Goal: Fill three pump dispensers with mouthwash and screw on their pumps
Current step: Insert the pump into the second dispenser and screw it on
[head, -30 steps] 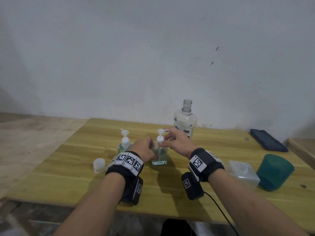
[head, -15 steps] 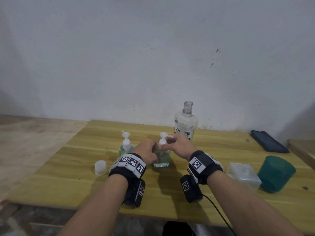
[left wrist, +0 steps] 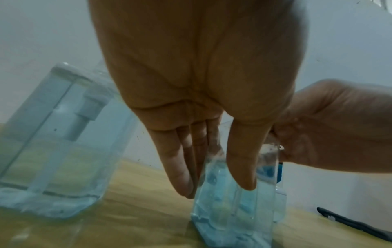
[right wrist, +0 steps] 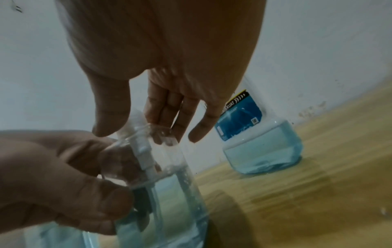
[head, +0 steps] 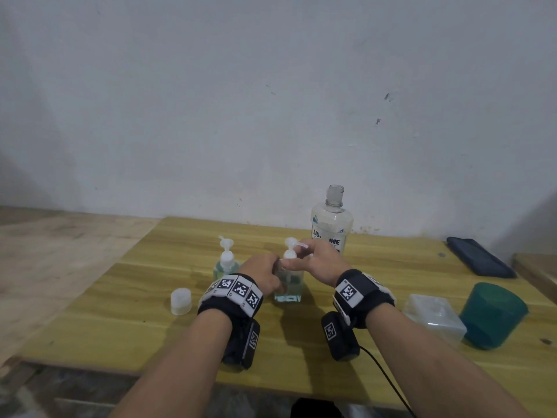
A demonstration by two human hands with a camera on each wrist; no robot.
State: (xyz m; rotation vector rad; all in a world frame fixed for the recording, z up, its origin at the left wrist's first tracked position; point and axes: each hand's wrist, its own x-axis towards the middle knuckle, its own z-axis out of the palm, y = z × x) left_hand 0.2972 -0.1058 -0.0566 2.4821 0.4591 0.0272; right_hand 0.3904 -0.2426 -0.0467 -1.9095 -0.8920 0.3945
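Item in hand: second dispenser [head: 288, 283], clear and square, standing on the table [head: 391, 260] between my wrists, part-filled with blue-green mouthwash.
Change since a second ago: the pump [head: 291, 248] spout pointed much the same way then, off to my right; my right thumb and forefinger have slipped lower, from the head to the collar. The bottle has not shifted.
Meaning for the task: I judge the pump is seated in the neck and I am on the turns that tighten it, probably regripping between twists. Whether the thread is fully home I cannot tell.
My left hand [head: 264, 274]: wrapped round the bottle's body, thumb on the near face and fingers on the far one, holding it steady against the twist.
My right hand [head: 321, 262]: thumb and first fingers pinching the white collar below the pump head; the other fingers spread loose, pointing down beside the neck.
First dispenser [head: 225, 263]: just to the left, pump on, liquid inside; looks finished.
Third dispenser: not identifiable in these views.
Mouthwash bottle [head: 331, 224]: uncapped, behind my right hand, near the wall, low on liquid.
White cap [head: 180, 301]: loose on the table, left of my left wrist.
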